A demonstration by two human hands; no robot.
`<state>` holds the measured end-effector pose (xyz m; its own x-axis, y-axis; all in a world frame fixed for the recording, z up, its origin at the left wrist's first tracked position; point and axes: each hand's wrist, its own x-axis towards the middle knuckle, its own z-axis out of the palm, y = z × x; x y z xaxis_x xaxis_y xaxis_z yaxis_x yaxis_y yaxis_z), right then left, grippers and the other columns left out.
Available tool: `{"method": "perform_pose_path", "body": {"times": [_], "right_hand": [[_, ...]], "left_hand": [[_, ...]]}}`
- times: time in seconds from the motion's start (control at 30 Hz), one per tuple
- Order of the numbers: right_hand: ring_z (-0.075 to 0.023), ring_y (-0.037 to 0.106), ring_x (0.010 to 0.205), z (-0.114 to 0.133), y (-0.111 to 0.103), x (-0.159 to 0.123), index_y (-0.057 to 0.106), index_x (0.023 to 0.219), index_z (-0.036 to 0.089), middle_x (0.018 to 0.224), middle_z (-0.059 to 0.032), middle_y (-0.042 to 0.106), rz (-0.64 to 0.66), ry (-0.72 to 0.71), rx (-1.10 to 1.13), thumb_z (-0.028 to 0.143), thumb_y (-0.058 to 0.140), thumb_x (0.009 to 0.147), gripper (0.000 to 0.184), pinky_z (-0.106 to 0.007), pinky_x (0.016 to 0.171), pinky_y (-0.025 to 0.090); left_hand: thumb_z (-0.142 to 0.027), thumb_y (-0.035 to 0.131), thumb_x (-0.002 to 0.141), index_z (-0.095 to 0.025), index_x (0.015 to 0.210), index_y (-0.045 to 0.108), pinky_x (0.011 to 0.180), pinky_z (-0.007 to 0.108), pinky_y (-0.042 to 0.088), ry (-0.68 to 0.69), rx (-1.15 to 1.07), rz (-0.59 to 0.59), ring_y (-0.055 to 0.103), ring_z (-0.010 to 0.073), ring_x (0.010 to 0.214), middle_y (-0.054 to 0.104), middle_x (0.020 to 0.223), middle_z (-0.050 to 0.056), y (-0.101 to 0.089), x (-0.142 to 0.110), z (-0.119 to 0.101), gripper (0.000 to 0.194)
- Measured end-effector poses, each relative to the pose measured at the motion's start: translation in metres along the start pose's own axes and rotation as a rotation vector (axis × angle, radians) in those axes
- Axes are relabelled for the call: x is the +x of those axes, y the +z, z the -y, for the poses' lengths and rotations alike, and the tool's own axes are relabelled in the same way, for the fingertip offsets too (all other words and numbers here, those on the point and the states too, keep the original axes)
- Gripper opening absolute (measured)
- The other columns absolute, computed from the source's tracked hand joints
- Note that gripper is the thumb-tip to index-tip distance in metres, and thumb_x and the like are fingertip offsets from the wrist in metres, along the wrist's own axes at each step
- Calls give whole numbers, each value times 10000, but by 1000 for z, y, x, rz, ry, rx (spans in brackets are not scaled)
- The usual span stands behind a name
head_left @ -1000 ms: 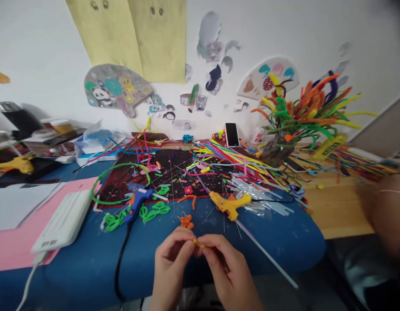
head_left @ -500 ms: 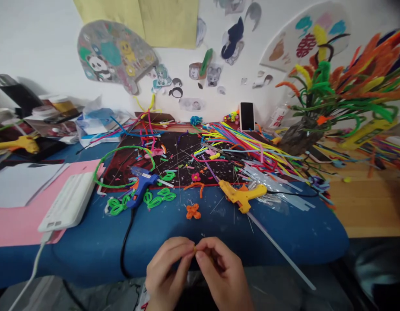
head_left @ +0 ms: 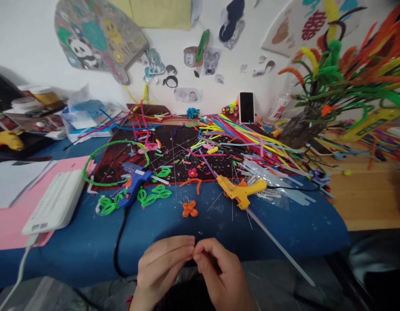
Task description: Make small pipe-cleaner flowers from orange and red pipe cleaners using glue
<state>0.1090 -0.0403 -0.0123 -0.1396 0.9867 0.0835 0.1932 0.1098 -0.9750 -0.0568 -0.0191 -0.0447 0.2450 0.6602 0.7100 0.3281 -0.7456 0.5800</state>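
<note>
At the table's front edge my left hand [head_left: 166,265] and my right hand [head_left: 217,268] meet, thumbs and forefingers pinched together at the tips. Whatever lies between them is too small and covered to make out. Just beyond the fingertips an orange pipe-cleaner flower [head_left: 190,209] rests on the blue cloth, with a bent orange pipe-cleaner piece [head_left: 192,185] behind it. A yellow glue gun [head_left: 240,190] lies to the right, a long glue stick [head_left: 280,246] reaching out of its back. On the left a blue glue gun [head_left: 134,185] lies among green pipe-cleaner loops [head_left: 154,195].
Coloured pipe cleaners [head_left: 245,134] spread over the dark mat's far right. A green ring [head_left: 86,162] and a white power strip [head_left: 55,201] occupy the left. A phone [head_left: 246,108] leans by the wall, near a pipe-cleaner bouquet [head_left: 332,86]. A black cord [head_left: 119,246] hangs over the front edge.
The view has shifted slightly, sliding the table things a little left and up. My left fingers have straightened and closed over the pinch, covering a yellowish-orange bit that showed between the fingertips before.
</note>
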Motion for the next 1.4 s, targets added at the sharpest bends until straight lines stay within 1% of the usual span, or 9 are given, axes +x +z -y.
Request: {"method": "perform_pose_path", "body": {"times": [0.2,0.37,0.63,0.8,0.97,1.1,1.23,1.3,1.4], "right_hand": [[-87,614,585,-3,-4,2,548,826,212,662,33,632,14,-152,-31,163,457,900,127,-152,577,466],[-79,622,563,-1,-4,4,540,836,217,671,41,654,-51,-282,-90,136,488,884,107,-134,538,459],[-77,559,465,-11,0,2,524,851,224,616,57,607,-232,-395,-199,283,522,943,109,-159,478,437],[-85,568,460,-8,-5,3,547,824,217,583,48,609,-243,-435,-285,334,511,961,184,-175,478,443],[-96,575,480,-12,-6,2,558,884,205,615,31,636,-324,-507,-315,218,518,948,76,-194,493,456],[-113,584,509,-12,-8,3,565,919,192,642,2,659,-323,-554,-369,174,509,948,65,-209,501,478],[-120,570,504,-5,-11,4,557,930,179,657,-18,677,-280,-587,-374,143,480,958,90,-217,492,491],[-131,585,526,0,-13,5,560,957,165,685,-37,694,-243,-619,-399,123,455,961,112,-230,505,504],[-138,596,557,5,-19,4,583,979,151,719,-47,711,-186,-634,-433,107,460,953,133,-233,518,513]], "left_hand": [[-16,577,846,-131,1017,682,718,277,612,-24,-125,2,733,199,848,758,931,92,3,6,-6,231],[-20,574,849,-145,997,685,682,264,607,-59,-244,-27,730,186,799,756,887,72,5,10,-9,223],[-97,567,890,-177,1004,696,697,323,611,-146,-365,-41,725,215,820,748,875,74,9,9,-14,190],[-132,573,893,-193,974,706,720,333,597,-236,-431,4,717,225,832,741,844,70,13,12,-16,167],[-270,661,855,-231,999,726,703,317,589,-444,-585,-158,710,222,799,738,839,69,30,11,-24,163],[-236,664,850,-243,925,745,713,253,574,-649,-595,-280,703,182,800,736,853,52,41,4,-36,111],[-197,664,838,-224,842,750,718,248,565,-719,-587,-313,698,182,805,733,849,59,41,2,-43,91],[-165,658,835,-221,821,741,711,243,561,-739,-570,-304,693,175,789,725,833,49,38,6,-44,101],[-128,640,838,-224,801,721,714,236,550,-702,-519,-216,675,162,781,705,797,26,29,16,-44,131]]}}
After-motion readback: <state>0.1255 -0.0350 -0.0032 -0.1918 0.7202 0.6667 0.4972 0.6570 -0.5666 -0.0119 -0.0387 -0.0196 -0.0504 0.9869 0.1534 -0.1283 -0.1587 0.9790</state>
